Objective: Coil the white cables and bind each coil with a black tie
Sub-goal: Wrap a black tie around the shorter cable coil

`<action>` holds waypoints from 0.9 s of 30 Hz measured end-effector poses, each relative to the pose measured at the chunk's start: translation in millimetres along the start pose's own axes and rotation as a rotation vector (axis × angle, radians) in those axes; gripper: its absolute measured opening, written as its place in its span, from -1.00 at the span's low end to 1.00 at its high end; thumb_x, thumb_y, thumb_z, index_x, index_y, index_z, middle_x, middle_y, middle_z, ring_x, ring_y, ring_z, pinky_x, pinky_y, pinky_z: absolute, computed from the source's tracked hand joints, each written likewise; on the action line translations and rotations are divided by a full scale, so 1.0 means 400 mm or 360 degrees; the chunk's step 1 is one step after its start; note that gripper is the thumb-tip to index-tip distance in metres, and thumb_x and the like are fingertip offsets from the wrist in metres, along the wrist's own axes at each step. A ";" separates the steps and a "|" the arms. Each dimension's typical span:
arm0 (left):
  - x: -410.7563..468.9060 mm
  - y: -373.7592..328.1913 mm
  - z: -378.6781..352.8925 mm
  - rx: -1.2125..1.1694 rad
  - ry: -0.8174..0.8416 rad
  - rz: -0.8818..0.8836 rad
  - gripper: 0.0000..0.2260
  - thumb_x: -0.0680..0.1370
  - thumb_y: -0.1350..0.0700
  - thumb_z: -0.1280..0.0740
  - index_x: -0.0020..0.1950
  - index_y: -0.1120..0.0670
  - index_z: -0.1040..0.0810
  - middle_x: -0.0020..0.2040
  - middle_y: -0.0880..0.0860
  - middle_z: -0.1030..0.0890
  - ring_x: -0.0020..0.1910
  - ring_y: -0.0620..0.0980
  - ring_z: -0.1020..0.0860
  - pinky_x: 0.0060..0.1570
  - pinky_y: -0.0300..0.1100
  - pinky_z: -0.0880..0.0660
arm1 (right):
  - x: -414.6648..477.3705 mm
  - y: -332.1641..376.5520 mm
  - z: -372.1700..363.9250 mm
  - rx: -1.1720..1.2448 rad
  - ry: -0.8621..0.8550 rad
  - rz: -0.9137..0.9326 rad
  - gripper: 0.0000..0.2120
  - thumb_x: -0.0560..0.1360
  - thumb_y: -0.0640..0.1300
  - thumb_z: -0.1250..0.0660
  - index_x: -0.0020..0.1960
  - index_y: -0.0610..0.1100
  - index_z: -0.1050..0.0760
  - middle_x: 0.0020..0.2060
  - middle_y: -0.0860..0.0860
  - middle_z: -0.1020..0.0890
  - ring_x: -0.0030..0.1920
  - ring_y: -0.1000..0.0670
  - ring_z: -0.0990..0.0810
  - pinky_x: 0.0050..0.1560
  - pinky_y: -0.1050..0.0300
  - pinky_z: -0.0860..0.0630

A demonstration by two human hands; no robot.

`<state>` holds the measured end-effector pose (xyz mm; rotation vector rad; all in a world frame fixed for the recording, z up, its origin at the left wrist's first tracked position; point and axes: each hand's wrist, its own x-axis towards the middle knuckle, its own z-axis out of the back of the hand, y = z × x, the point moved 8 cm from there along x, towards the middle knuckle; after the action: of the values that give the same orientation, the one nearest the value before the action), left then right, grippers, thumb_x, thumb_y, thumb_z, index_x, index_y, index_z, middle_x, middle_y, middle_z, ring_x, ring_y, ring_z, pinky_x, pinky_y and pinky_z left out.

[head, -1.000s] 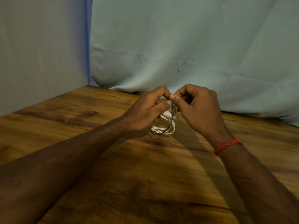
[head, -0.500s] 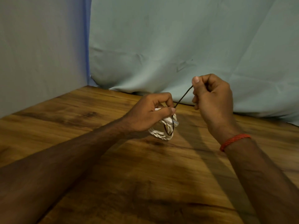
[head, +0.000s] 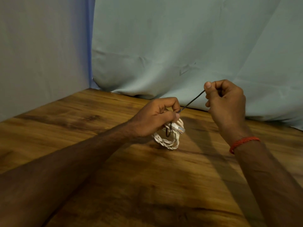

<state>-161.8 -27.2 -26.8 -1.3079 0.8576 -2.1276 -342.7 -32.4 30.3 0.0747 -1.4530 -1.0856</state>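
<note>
White cable coil (head: pixel 168 141): pinched by left hand (head: pixel 154 118) above table (head: pixel 82 128). Black tie (head: pixel 192 101): taut, rising rightward from coil to right hand (head: pixel 226 102), whose fingers clamp its end.

You have no readable text, label, brand, number or sign anywhere in this view.

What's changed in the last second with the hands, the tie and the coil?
The right hand, which was pinched up against the left hand over the coil, has drawn up and to the right, pulling the black tie out into a taut straight line between them. Neither hand has let go. The left hand still grips the white cable coil in the same spot just above the wooden table.
</note>
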 end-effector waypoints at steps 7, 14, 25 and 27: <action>-0.001 0.000 0.011 -0.0043 -0.0064 -0.0011 -0.85 0.54 0.11 -0.33 -0.12 0.18 -0.47 -0.38 0.26 -0.43 -0.47 0.21 -0.33 -0.51 -0.13 -0.29 | 0.001 -0.015 -0.005 0.0031 0.0031 -0.0087 -0.80 0.62 0.03 -0.30 -0.11 -0.06 -0.54 -0.33 0.03 -0.59 -0.42 0.15 -0.61 -0.16 -0.17 -0.64; 0.002 -0.003 0.008 -0.0063 -0.0091 -0.0049 -0.82 0.56 0.06 -0.37 -0.12 0.15 -0.49 -0.38 0.17 -0.53 -0.48 0.14 -0.42 -0.43 -0.19 -0.35 | 0.033 -0.048 0.060 0.0242 -0.0184 -0.0304 -0.80 0.66 0.01 -0.23 -0.08 -0.05 -0.50 -0.28 0.08 -0.53 -0.40 0.15 -0.55 -0.42 0.14 -0.53; 0.006 -0.025 -0.003 0.0031 -0.0090 -0.0131 -0.79 0.55 0.18 -0.36 -0.17 0.32 -0.48 -0.37 -0.05 -0.52 -0.41 -0.18 -0.47 -0.34 -0.36 -0.37 | 0.038 -0.087 0.087 0.0369 -0.0341 -0.0436 -0.80 0.67 -0.02 -0.22 -0.04 -0.11 -0.49 -0.28 0.05 -0.50 -0.47 0.18 -0.51 -0.49 0.19 -0.51; 0.005 -0.023 -0.008 -0.0001 -0.0086 -0.0117 -0.75 0.55 0.13 -0.36 -0.18 0.30 -0.47 -0.37 -0.03 -0.52 -0.41 -0.12 -0.46 -0.35 -0.32 -0.38 | 0.035 -0.091 0.082 0.0407 -0.0308 -0.0489 -0.80 0.67 -0.03 -0.22 -0.03 -0.11 -0.50 -0.27 0.05 -0.50 -0.47 0.18 -0.50 -0.49 0.22 -0.51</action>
<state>-166.3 -21.6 -20.0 -1.4105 0.8000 -2.1375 -392.3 -43.0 24.5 0.3949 -1.7915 -1.1710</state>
